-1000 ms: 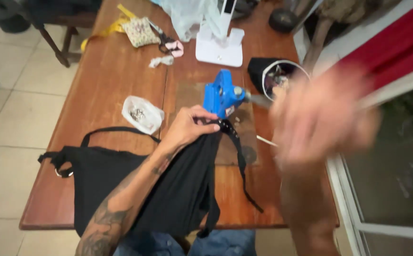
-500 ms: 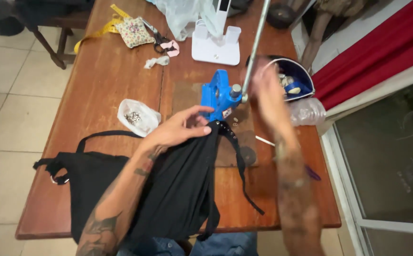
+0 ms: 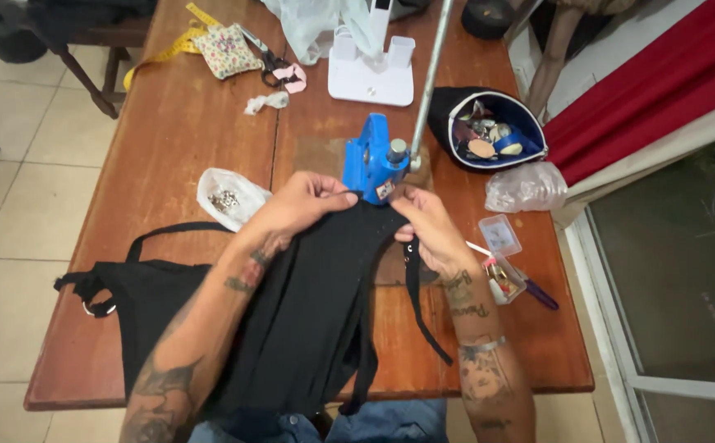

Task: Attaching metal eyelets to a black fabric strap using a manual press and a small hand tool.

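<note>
A black fabric garment [image 3: 300, 320] with straps lies across the wooden table [image 3: 169, 148] and over its near edge. My left hand [image 3: 304, 201] pinches the garment's top edge just in front of a blue hand press [image 3: 371, 160]. My right hand [image 3: 423, 221] grips the same edge on the other side, beside the press base. A long metal lever [image 3: 430, 78] rises from the press toward the far side. A black strap [image 3: 417, 303] with a small metal fitting hangs down under my right hand.
A small plastic bag of metal pieces [image 3: 228, 197] lies left of the press. A dark open pouch [image 3: 489, 131] of hardware, a clear bag [image 3: 526, 187], small clear boxes [image 3: 501, 238] and a pen [image 3: 530, 287] are at right. Scissors [image 3: 267, 57], pincushion [image 3: 226, 49], yellow tape and a white stand [image 3: 371, 74] sit far.
My right hand came down from the air at right, passed the press lever, and now grips the black fabric edge by the press. My left hand stayed on the fabric.
</note>
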